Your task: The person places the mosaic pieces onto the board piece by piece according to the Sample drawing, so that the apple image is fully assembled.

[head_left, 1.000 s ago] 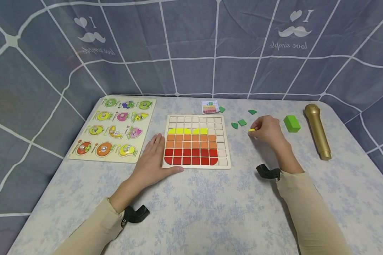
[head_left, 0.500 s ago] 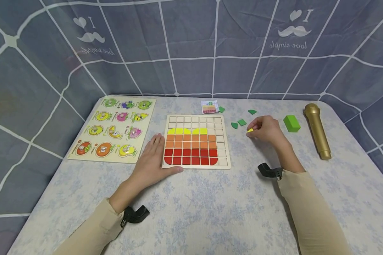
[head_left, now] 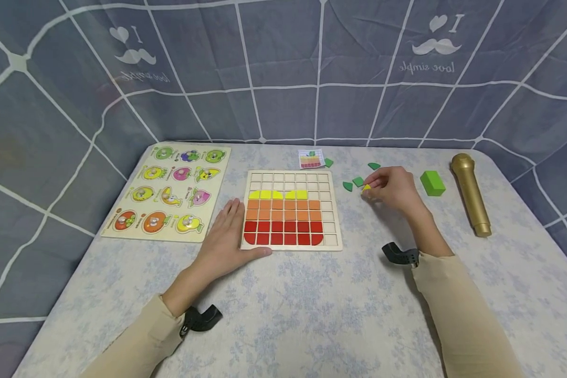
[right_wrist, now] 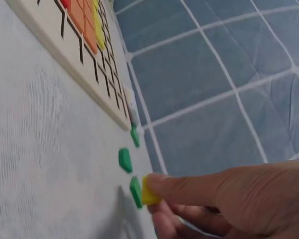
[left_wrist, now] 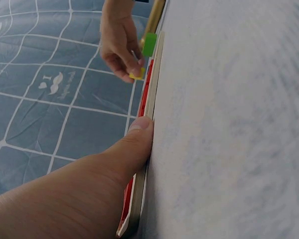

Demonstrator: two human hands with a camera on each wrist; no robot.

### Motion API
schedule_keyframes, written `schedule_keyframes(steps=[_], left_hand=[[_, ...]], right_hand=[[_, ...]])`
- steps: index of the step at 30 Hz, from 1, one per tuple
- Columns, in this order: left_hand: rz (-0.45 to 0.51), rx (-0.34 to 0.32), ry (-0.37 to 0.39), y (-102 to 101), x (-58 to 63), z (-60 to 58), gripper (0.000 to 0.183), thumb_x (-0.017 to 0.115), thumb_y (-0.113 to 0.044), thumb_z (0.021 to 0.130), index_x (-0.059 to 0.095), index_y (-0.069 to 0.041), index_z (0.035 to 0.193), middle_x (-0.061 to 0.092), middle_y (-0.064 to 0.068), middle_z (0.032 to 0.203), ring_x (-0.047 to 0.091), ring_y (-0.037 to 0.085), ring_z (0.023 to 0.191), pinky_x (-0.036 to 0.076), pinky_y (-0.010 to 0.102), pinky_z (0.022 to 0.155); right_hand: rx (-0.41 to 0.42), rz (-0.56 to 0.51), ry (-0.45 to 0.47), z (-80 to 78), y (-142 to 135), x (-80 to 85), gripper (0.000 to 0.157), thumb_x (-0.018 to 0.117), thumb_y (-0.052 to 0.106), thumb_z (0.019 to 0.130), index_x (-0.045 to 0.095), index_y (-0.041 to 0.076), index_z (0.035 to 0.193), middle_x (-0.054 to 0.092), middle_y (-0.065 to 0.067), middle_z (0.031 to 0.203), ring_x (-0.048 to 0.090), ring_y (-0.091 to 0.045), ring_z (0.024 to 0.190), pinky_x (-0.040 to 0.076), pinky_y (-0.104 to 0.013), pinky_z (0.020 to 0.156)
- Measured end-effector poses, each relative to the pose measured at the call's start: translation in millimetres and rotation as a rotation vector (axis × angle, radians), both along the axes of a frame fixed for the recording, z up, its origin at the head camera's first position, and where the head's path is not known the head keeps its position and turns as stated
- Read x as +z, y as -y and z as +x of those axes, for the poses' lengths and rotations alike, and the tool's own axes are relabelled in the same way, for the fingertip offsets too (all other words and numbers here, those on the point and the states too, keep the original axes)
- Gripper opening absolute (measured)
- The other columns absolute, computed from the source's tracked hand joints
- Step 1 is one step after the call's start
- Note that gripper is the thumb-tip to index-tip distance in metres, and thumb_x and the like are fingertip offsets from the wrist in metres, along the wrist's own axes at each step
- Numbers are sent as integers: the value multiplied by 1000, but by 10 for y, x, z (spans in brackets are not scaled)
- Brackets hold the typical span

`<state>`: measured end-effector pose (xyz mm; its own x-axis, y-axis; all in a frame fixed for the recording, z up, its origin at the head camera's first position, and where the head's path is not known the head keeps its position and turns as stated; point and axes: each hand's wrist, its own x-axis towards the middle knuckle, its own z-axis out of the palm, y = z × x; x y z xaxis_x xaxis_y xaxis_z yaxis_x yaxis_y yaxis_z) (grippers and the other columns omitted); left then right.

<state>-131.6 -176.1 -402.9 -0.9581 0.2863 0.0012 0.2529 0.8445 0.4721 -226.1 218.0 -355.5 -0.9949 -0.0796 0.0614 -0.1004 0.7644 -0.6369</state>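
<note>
A wooden grid board [head_left: 332,223] lies mid-table, with red, orange and yellow tiles filling its lower and middle rows. My left hand [head_left: 223,239] rests along its left side, fingers straight, thumb at the front edge. To the right of the board, my right hand [head_left: 394,190] pinches a yellow tile [right_wrist: 150,191] between thumb and fingertips, above the table. Close by lie loose green pieces: a square tile [head_left: 357,181], a rounded piece [head_left: 347,186] and another rounded one [head_left: 374,166]. In the left wrist view the left thumb [left_wrist: 134,137] presses against the board's edge.
A small pattern card [head_left: 311,158] lies behind the board, beside another green piece [head_left: 328,163]. A fruit puzzle board [head_left: 170,176] is at the left. Rightward are a green block [head_left: 432,183] and a gold microphone-shaped object [head_left: 470,194]. A patterned curtain [head_left: 288,68] rises behind the table.
My right hand has moved slightly left and back with the yellow tile, closer to the green pieces, turning the tile in its fingers. The left hand has stayed in place.
</note>
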Motion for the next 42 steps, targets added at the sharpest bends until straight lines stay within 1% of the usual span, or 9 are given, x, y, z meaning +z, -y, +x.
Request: schedule_keyframes(steps=[3,6,11,16,20,26,31,35,42], left_hand=[[5,1,5,-3,-1,2,126,79,-64,85,14,9,165,8,24,175,3,37,165,7,53,134],[8,4,6,-2,-7,3,126,79,-64,85,14,9,165,8,24,175,3,37,165,7,53,134],[1,4,7,5,-4,5,126,78,-66,86,13,7,165,7,23,176,2,36,165,6,52,134],[-3,4,4,11,-9,6,126,78,-66,85,13,7,165,7,22,176,2,36,165,7,52,134],[-3,8,7,2,-16,5,126,78,-66,85,14,7,166,7,22,176,3,36,165,8,53,134],[6,14,7,2,-8,12,127,78,-66,84,14,7,166,8,22,176,3,35,165,8,53,134],[1,11,0,9,-21,14,126,78,-66,85,14,7,165,8,22,176,3,36,165,8,53,134],[1,4,-8,11,-28,7,126,78,-66,85,14,7,165,8,23,176,3,36,165,8,53,134],[2,6,-3,10,-29,-4,127,78,-67,85,14,7,165,8,22,176,3,35,165,7,52,134]], right_hand=[[13,-16,-71,-9,99,27,16,84,8,89,79,1,103,78,-17,92,65,-6,71,47,-23,66],[53,-31,-96,-51,249,31,13,82,9,91,80,1,101,79,-17,91,70,-13,74,48,-25,70],[106,-51,-86,-142,551,21,9,79,6,93,80,1,101,78,-17,91,73,-30,85,50,-33,74],[137,-84,-55,-192,818,-21,9,80,7,93,80,2,101,78,-16,92,71,-29,87,53,-34,75],[182,-83,-47,-188,949,-98,7,80,8,94,82,4,100,78,-14,92,72,-28,87,55,-37,78],[219,-49,-63,-152,1022,-181,10,79,9,95,83,6,103,81,-12,98,74,-27,91,60,-42,82],[246,-24,-54,-140,1018,-173,15,76,8,97,84,8,110,81,-12,108,74,-26,94,63,-42,82],[279,-6,-34,-138,1009,-154,18,74,6,98,82,8,115,79,-11,114,75,-26,100,64,-42,88],[316,29,-67,-139,995,-164,23,75,4,97,80,5,120,79,-14,112,74,-29,103,63,-45,94]])
